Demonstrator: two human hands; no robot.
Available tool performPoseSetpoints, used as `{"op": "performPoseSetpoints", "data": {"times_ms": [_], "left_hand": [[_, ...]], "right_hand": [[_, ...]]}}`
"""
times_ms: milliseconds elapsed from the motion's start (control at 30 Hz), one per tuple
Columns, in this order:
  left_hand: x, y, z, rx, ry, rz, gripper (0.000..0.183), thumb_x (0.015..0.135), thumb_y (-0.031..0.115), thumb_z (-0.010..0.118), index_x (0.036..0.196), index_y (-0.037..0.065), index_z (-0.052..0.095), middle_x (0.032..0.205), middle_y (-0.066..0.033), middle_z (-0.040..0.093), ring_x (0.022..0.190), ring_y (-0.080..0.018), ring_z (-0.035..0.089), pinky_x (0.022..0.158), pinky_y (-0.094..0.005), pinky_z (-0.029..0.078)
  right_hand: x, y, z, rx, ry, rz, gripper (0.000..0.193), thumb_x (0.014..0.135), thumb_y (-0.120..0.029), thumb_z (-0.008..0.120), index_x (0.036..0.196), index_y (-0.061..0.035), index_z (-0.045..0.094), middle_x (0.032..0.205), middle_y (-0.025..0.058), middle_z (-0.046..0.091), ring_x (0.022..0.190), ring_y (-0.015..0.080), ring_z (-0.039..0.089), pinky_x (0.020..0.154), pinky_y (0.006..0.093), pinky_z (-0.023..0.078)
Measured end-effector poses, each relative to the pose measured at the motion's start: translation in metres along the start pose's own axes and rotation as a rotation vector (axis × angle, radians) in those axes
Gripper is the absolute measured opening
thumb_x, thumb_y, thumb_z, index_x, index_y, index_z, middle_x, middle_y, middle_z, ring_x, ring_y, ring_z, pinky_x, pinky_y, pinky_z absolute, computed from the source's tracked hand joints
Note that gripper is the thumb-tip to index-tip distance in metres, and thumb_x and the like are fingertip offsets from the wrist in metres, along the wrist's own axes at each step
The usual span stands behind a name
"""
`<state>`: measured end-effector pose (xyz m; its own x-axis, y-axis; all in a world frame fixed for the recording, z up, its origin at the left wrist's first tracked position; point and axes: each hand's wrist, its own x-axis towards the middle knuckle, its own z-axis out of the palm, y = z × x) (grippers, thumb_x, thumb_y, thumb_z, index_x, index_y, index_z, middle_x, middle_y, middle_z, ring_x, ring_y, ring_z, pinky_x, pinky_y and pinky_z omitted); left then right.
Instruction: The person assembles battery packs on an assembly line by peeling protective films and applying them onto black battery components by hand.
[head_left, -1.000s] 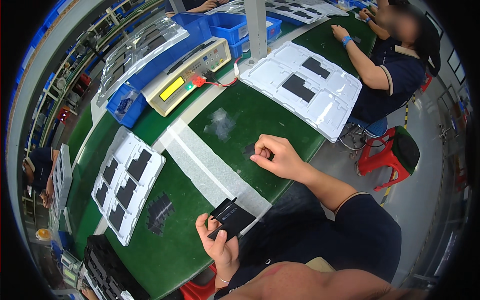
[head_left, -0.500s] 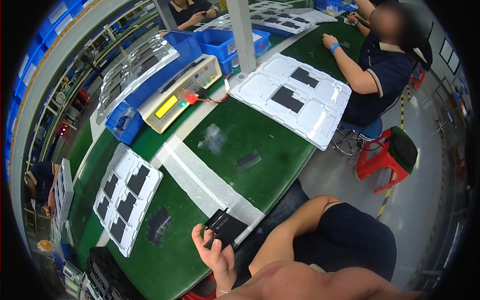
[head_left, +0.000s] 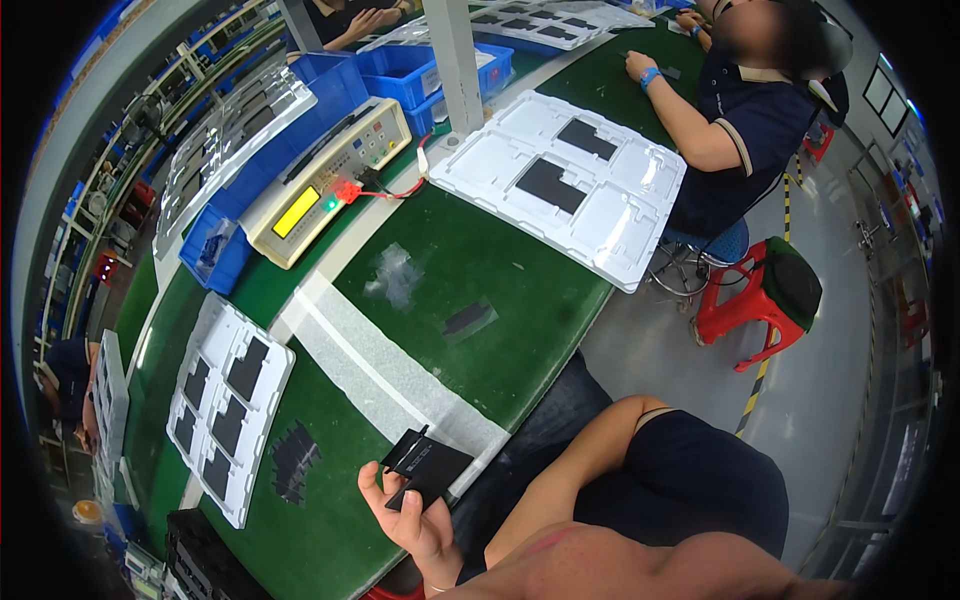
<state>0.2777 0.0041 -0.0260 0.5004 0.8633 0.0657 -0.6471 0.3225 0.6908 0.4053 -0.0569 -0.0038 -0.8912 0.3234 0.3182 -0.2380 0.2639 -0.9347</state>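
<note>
My left hand holds a flat black battery pack above the near edge of the green table. The thumb presses its near face and the fingers curl at its left side. A thin dark strip runs along the pack's upper left edge. My right forearm bends back toward my body, and that hand is hidden. Left of the pack, a cluster of black strips lies on the table. Beyond it sits a white tray with several black stepped pieces in its pockets. A pale cloth strip runs beneath the pack.
A larger white tray carries two black pieces. Near it stand a beige instrument with leads and a small blue bin. Clear film lies on the table. A co-worker sits beyond, near a red stool.
The head view has shifted, so the table and trays appear farther left. My left hand keeps its grip on the battery pack and appears slightly farther left and lower.
</note>
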Motion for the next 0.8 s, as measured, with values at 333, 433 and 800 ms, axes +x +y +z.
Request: {"op": "performPoseSetpoints", "data": {"times_ms": [333, 433, 800], "left_hand": [[-0.003, -0.002, -0.005, -0.013, 0.001, -0.006, 0.053, 0.072, -0.006, 0.054, 0.119, 0.003, 0.031, 0.098, -0.0098, 0.055, 0.097, -0.0230, 0.051, 0.093, -0.0384, 0.035], [-0.001, -0.001, -0.006, -0.011, -0.003, 0.000, 0.053, 0.072, -0.006, 0.055, 0.118, 0.003, 0.032, 0.098, -0.0100, 0.055, 0.096, -0.0225, 0.051, 0.092, -0.0375, 0.035], [-0.006, 0.000, -0.012, -0.020, -0.018, -0.009, 0.045, 0.072, -0.007, 0.054, 0.113, 0.004, 0.037, 0.098, -0.0088, 0.056, 0.093, -0.0180, 0.051, 0.089, -0.0331, 0.037]], "right_hand": [[0.012, -0.007, 0.001, -0.056, -0.070, 0.176, 0.036, 0.078, -0.017, 0.060, 0.102, 0.0069, 0.050, 0.105, 0.0210, 0.052, 0.093, 0.0265, 0.053, 0.076, 0.0339, 0.042], [0.020, -0.007, 0.002, -0.060, -0.103, 0.217, 0.035, 0.077, -0.016, 0.060, 0.102, 0.0069, 0.051, 0.104, 0.0209, 0.052, 0.092, 0.0260, 0.053, 0.075, 0.0336, 0.042], [0.029, -0.028, -0.004, -0.119, -0.108, 0.160, 0.027, 0.077, -0.015, 0.059, 0.093, 0.0062, 0.053, 0.096, 0.0187, 0.053, 0.083, 0.0240, 0.056, 0.066, 0.0322, 0.044]]}}
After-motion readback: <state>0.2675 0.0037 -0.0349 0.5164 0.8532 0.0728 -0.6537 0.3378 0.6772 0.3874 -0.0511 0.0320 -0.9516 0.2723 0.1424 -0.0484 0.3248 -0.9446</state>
